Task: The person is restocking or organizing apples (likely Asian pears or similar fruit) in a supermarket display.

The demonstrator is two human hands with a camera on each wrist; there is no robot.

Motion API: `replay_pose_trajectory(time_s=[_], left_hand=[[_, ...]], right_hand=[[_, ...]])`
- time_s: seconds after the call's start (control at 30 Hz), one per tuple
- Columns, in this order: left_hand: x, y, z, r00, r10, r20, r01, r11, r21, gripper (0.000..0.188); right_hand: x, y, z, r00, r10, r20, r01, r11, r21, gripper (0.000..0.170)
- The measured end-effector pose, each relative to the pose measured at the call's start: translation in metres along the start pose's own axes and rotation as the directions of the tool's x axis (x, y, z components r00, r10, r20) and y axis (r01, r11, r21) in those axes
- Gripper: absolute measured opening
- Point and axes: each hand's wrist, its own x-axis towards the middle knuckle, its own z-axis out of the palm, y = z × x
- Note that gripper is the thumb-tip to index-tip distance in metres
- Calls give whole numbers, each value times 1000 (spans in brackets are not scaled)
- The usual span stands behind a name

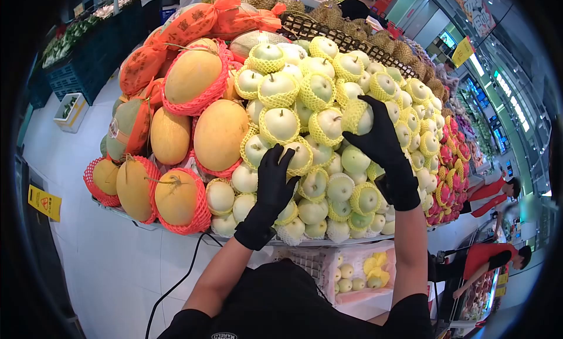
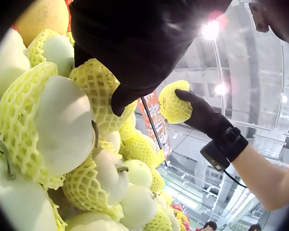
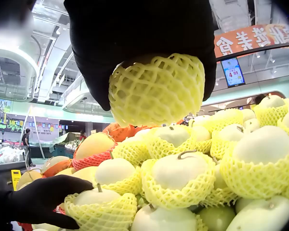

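Note:
My right hand (image 1: 378, 136), in a black glove, grips a pale green melon (image 1: 358, 117) in a yellow foam net. The netted melon (image 2: 176, 102) shows raised above the pile in the left wrist view. In the right wrist view its foam net (image 3: 156, 89) fills the space under the dark palm. My left hand (image 1: 274, 180), also black-gloved, is lower on the pile's front, thumb and fingers spread around another netted melon (image 1: 300, 157). That melon (image 3: 100, 209) rests among the others, stem up. Part of it is hidden by the glove in the left wrist view (image 2: 98, 86).
Large orange-yellow melons (image 1: 221, 135) in red nets lie to the left. Dragon fruit (image 1: 448, 157) borders the right side, durians (image 1: 328, 13) the back. Below the stand sits a box (image 1: 352, 298) with more pale fruit. A black cable (image 1: 176, 283) hangs at left; people (image 1: 487, 263) stand at right.

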Motion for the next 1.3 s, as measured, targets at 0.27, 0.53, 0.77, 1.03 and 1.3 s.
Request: replay_pose_trajectory(time_s=[0.27, 0.53, 0.77, 1.03, 1.3], left_hand=[[5, 5, -3, 997, -79, 2, 79, 995, -66, 71], [8, 7, -4, 993, -117, -10, 116, 989, -97, 68], [10, 5, -5, 989, -147, 15, 148, 983, -107, 65], [8, 1, -2, 988, -157, 9, 157, 977, -147, 66], [8, 0, -2, 986, -163, 15, 164, 977, -137, 66]], right_hand=[[95, 37, 17, 985, -171, 17, 172, 983, -65, 79], [199, 59, 51, 978, -148, 145, 161, 984, -82, 82], [267, 74, 94, 946, -130, 296, 119, 991, 55, 79], [306, 94, 141, 926, -149, 347, 186, 980, -74, 87], [308, 100, 159, 868, -162, 470, 249, 960, -128, 95]])
